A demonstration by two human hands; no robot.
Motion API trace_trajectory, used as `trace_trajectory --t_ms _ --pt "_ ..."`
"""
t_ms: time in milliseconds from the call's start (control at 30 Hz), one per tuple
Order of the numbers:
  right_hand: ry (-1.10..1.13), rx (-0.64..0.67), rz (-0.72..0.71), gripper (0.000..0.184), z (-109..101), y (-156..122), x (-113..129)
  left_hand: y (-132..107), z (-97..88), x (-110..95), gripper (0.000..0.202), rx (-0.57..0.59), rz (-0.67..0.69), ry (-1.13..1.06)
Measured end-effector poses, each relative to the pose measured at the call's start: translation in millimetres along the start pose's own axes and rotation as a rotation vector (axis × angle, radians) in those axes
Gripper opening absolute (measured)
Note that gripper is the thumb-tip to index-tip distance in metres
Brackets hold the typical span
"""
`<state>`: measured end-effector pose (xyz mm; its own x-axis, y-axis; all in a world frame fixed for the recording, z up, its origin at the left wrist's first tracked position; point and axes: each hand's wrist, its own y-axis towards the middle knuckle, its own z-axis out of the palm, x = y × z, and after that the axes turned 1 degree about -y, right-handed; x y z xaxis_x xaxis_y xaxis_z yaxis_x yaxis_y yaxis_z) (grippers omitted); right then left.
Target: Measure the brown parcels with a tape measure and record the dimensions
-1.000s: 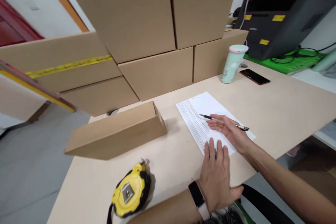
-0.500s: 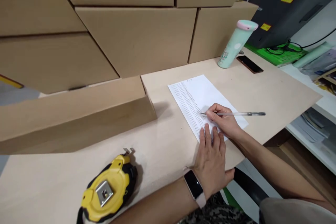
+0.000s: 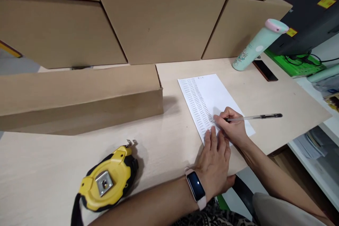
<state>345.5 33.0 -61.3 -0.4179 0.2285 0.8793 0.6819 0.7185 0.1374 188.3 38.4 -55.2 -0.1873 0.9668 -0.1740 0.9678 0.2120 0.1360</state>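
Head view: R hand [image 3: 233, 127] writes on white printed paper sheet [image 3: 212, 91], mid-right of frame.
1 s ago clear plastic pen [image 3: 254, 117] lay loose; now R fingers pinch it, tip on sheet; L hand [image 3: 215, 167] flat, open, pins sheet.

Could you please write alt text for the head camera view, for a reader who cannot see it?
The right hand holds a pen with its tip on a printed sheet, while the left hand rests flat on the sheet's near edge. A yellow tape measure and cardboard boxes sit on the table.
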Motion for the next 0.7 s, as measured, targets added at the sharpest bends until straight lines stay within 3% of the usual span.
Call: trace_trajectory --t_ms 267,700 --pt "-0.038 0.078 -0.011 0.037 -1.1 -2.2 -4.1 -2.2 0.9 -0.4 0.097 -0.019 -0.01 0.019" --pt "-0.079 0.095 -0.023 0.037 -0.3 -2.2 -1.8 -1.1 1.2 -0.6 0.099 -0.007 -0.014 0.014"
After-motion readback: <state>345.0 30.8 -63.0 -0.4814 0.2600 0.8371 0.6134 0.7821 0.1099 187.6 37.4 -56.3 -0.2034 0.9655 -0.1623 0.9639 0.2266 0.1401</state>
